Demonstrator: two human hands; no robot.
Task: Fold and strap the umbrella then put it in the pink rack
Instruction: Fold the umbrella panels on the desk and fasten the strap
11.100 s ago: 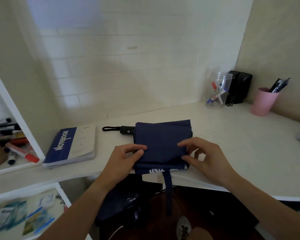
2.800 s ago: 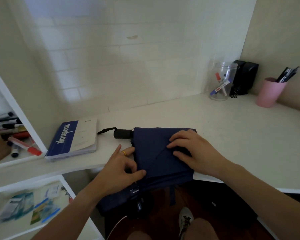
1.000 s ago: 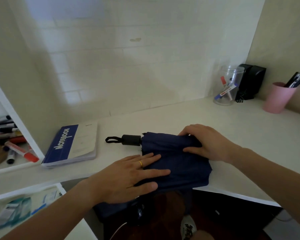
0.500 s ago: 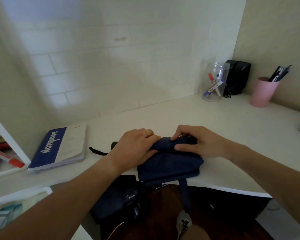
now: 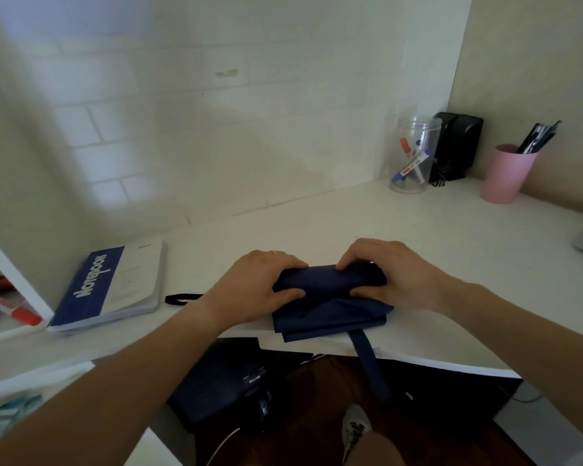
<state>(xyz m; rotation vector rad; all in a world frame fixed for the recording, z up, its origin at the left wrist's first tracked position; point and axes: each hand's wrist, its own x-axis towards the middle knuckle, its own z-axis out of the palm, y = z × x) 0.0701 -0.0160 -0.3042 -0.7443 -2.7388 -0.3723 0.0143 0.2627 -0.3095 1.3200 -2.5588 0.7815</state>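
On my far left a white shelf [image 5: 12,274] holds markers [image 5: 21,314]. Beside it a blue notebook [image 5: 110,285] lies flat on the white desk [image 5: 451,237], under a pale brick wall [image 5: 216,112]. At the desk's near edge sits the navy umbrella [image 5: 330,301], half rolled, its wrist loop [image 5: 180,298] poking out leftward and its strap [image 5: 371,368] dangling over the edge. My left hand [image 5: 256,290] and right hand [image 5: 391,277] both curl tightly around the roll. Further right stand a clear jar [image 5: 414,156], a black speaker [image 5: 458,146] and the pink rack [image 5: 505,173] holding pens, in the corner
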